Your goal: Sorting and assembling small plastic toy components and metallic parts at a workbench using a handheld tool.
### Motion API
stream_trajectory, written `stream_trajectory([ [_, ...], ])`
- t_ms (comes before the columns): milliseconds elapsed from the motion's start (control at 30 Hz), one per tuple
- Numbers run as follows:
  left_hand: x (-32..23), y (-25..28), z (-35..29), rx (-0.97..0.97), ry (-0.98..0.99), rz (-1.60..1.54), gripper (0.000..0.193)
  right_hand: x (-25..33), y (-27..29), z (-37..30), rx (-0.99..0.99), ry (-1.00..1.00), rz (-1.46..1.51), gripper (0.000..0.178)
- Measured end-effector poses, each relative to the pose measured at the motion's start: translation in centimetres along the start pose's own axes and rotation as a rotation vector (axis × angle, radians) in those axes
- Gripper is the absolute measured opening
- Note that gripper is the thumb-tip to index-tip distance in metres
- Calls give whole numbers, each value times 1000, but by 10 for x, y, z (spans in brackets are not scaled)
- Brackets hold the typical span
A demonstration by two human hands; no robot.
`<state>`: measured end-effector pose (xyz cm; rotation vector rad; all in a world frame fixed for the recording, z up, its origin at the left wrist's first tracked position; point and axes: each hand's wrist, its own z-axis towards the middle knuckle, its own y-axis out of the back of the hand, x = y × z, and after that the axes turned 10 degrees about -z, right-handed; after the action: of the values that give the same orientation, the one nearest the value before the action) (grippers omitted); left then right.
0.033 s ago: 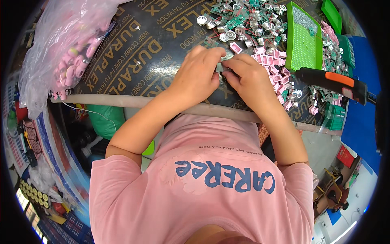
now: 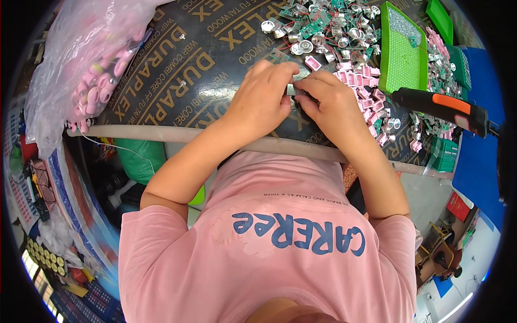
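Observation:
Over the dark printed board of the table, my left hand [image 2: 265,96] and my right hand [image 2: 329,101] meet with fingers closed. Between their fingertips sits a small greyish piece [image 2: 291,90], mostly covered, so its kind cannot be made out. Both hands appear to pinch it from either side. Just beyond the fingers lie a small circuit board [image 2: 279,55] and a pink plastic housing [image 2: 312,63]. More pink housings [image 2: 360,81] lie heaped close by my right hand.
Circuit boards with wires and silvery reflector cups [image 2: 328,27] pile up at the back. A green tray [image 2: 403,70] holds small metal parts. A black and orange tool [image 2: 439,107] juts in at right. At left lies a clear plastic bag [image 2: 89,54] with pink pieces.

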<state>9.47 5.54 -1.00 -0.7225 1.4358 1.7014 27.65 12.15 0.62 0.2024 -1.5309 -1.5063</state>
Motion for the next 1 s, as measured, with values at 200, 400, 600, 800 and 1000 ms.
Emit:
stream_trajectory([
  [200, 5, 1, -1, -8, -15, 8, 46, -2, 6, 2, 60, 27, 58, 18],
  [400, 6, 1, -2, -22, -68, 12, 44, 2, 6, 1, 85, -13, 8, 22],
  [600, 7, 4, -4, -6, -92, 19, 41, -1, 9, 8, 161, 24, 49, 23],
  [800, 2, 13, -11, 27, -198, -33, 38, -1, 9, 9, 178, 2, 9, 22],
  [1000, 9, 20, -13, 52, -363, 118, 32, 6, 3, -1, 76, -18, 37, 15],
])
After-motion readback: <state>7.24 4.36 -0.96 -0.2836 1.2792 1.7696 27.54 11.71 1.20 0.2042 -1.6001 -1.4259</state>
